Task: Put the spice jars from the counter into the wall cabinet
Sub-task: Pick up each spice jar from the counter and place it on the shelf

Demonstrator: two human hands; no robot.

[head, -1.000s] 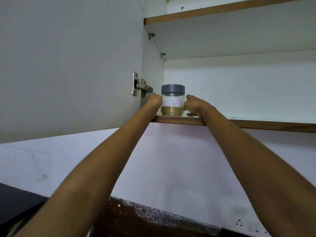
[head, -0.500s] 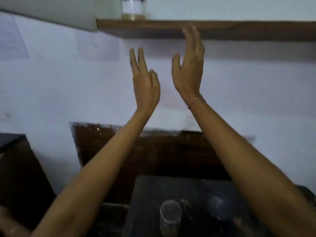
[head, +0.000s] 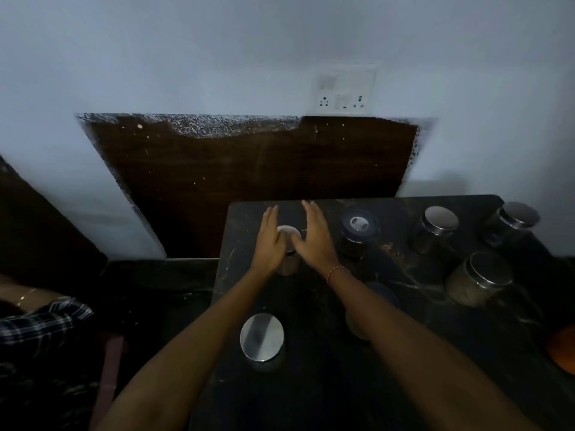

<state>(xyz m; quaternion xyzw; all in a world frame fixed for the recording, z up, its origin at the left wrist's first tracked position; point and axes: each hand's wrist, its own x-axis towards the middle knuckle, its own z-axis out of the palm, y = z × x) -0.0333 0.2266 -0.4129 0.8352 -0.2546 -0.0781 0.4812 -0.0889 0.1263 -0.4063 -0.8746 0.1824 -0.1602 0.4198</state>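
On the dark counter point(head: 404, 275), near its back left corner, stands a small jar point(head: 288, 244) with a pale lid, and the person's two hands flank it. Left hand point(head: 270, 241) sits against the jar's left side, right hand point(head: 314, 241) against its right, both with fingers straight and pointing toward the wall, neither curled round the glass. Whether the palms already press the jar cannot be told, since the hands hide its sides.

Judged from this, the step in hand is picking up this jar for the wall cabinet, which is out of view above. To do it well the person should close both palms evenly on the body below the lid, not on the lid itself, and lift straight up so the jar stays upright. A lopsided squeeze could tip it toward the blue-lidded jar point(head: 357, 231) just to the right.

Other jars wait: a steel-lidded jar point(head: 262, 337) between the forearms, and three metal-lidded jars point(head: 479, 284) farther right. Another person's checked sleeve point(head: 46, 318) shows at the left edge.
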